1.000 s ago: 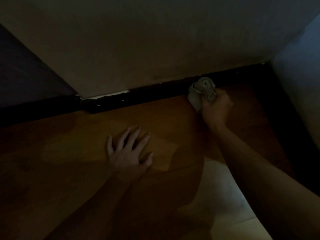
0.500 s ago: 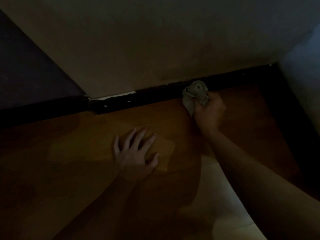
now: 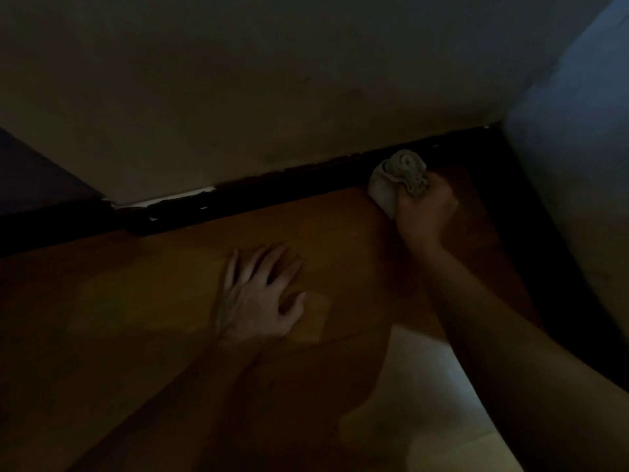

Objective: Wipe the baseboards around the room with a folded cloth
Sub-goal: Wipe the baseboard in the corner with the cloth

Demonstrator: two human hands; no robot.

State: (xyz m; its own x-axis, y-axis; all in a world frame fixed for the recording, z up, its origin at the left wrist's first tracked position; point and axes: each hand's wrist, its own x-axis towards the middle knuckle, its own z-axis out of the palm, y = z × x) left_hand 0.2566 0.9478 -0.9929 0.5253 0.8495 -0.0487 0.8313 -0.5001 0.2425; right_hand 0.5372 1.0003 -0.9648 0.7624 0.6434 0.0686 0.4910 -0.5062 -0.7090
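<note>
**Cloth carried rightward along the dark baseboard**

Since half a second ago, the cloth point(image 3: 396, 178) has been moved to the right along the baseboard point(image 3: 272, 194), farther from the chipped pale patch point(image 3: 170, 199) at the skirting's top edge and closer to the far right corner of the room. The left hand point(image 3: 255, 308) has been kept where it was on the floor.

The cloth, pale and bunched rather than neatly flat, is gripped in the right hand point(image 3: 423, 212), whose fingers are curled round it. It is pressed against the baseboard where the skirting meets the floor, and a rounded fold is seen above the knuckles. The right forearm is stretched in from the near right.

The left hand is laid palm down on the brown wooden floor point(image 3: 153, 301), fingers spread and nearly straight, with nothing held. It lies well apart from the cloth, nearer and to the left.

Above the baseboard a plain, dim wall point(image 3: 272, 97) is seen. A paler, bluish wall point(image 3: 571, 131) meets it at the right, with dark skirting run along its foot too. A lighter patch of floor point(image 3: 425, 386) is seen at the near side, between the two forearms.
</note>
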